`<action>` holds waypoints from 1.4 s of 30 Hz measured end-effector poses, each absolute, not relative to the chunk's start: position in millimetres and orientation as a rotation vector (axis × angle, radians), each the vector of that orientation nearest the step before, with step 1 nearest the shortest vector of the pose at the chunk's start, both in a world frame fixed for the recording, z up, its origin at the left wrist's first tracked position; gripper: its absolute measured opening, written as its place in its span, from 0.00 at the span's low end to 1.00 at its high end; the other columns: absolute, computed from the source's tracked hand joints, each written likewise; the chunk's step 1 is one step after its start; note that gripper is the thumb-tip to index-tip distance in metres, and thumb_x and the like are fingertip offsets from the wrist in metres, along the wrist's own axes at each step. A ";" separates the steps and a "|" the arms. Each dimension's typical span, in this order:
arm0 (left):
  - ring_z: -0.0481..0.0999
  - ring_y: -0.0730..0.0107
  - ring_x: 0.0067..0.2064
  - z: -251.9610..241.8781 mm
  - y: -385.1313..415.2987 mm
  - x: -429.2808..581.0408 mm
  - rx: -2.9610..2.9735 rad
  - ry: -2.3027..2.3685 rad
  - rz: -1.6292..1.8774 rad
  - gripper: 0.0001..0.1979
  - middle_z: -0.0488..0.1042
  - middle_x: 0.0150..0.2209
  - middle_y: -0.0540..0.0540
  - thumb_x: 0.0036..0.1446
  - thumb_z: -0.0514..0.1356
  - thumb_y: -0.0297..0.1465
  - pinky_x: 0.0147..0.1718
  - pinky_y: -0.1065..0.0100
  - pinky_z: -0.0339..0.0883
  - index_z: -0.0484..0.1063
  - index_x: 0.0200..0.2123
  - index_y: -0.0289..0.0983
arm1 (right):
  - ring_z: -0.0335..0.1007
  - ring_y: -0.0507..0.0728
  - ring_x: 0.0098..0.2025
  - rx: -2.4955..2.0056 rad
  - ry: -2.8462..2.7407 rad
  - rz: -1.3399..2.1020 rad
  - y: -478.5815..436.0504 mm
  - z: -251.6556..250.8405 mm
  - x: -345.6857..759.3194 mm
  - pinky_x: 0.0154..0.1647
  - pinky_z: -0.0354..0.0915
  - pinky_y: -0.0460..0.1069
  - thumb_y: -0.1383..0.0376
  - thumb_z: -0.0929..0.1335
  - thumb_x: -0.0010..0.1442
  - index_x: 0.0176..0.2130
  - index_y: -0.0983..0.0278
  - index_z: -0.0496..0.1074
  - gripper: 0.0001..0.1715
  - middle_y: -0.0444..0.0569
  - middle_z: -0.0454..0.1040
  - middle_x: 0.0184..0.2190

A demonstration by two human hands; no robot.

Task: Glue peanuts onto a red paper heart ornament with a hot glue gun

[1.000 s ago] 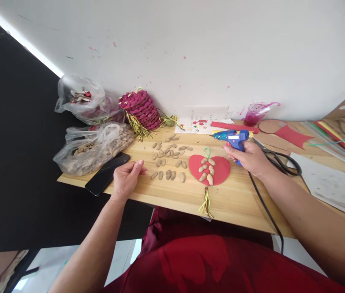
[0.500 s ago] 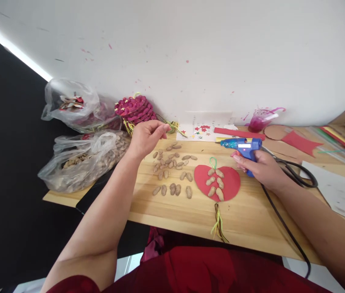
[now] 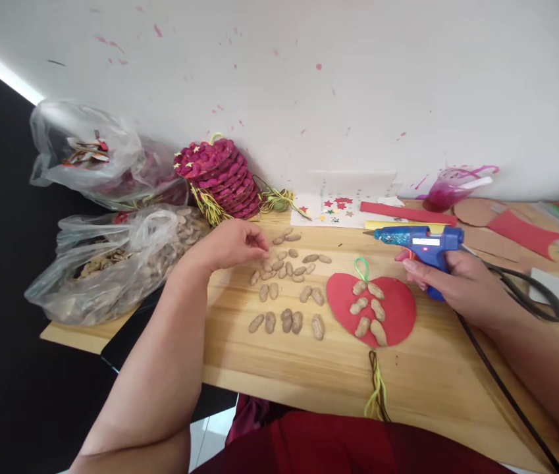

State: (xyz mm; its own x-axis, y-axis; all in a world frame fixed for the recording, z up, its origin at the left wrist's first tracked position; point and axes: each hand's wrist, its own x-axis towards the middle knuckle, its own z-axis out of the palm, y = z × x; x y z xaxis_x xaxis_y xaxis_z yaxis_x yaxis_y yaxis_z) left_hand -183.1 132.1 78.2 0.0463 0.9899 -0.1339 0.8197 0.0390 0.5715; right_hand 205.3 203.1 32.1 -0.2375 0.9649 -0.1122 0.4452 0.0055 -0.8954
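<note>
My right hand (image 3: 457,280) is wrapped round a blue hot glue gun (image 3: 430,247), its nozzle pointing left. Below the nozzle lies a red heart-shaped card (image 3: 400,306) with paired peanuts (image 3: 359,305) in two columns. A green loop (image 3: 361,268) tops the card, and a yellow and brown yarn tassel (image 3: 375,388) hangs from its lower tip. My left hand (image 3: 237,245) is low over the table, thumb and fingertips pinched together beside a group of loose peanuts (image 3: 279,265). Whatever is in that pinch, if anything, is hidden. More loose peanuts (image 3: 287,321) lie in short rows nearer me.
Two clear plastic bags (image 3: 106,276) of peanuts and scraps sit left. Behind are a stack of purple peanut-covered pieces (image 3: 220,178), a sheet with star stickers (image 3: 328,210), a red strip (image 3: 402,212) and a stained cup (image 3: 450,191). The gun's black cord (image 3: 496,382) runs right.
My left hand has come down toward the loose peanuts. The view has shifted, so the card and glue gun appear farther right; my right hand keeps its grip on the gun.
</note>
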 end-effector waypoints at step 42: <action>0.81 0.65 0.39 73.8 136.1 -166.8 2.078 1.771 0.347 0.07 0.84 0.36 0.49 0.54 0.64 0.27 0.40 0.68 0.69 0.83 0.34 0.40 | 0.64 0.54 0.27 -1.310 -1.849 1.181 200.7 34.7 205.4 0.30 0.58 0.50 0.35 0.75 0.52 0.31 0.64 0.77 0.34 0.43 0.68 0.22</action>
State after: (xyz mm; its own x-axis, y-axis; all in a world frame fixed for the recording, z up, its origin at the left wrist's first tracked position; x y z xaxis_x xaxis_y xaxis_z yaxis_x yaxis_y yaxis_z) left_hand -166.8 136.1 73.8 0.1721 0.9832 -0.0610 0.8876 -0.1280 0.4424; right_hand 205.4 200.7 34.7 -0.3511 0.9357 -0.0340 0.4242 0.1265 -0.8967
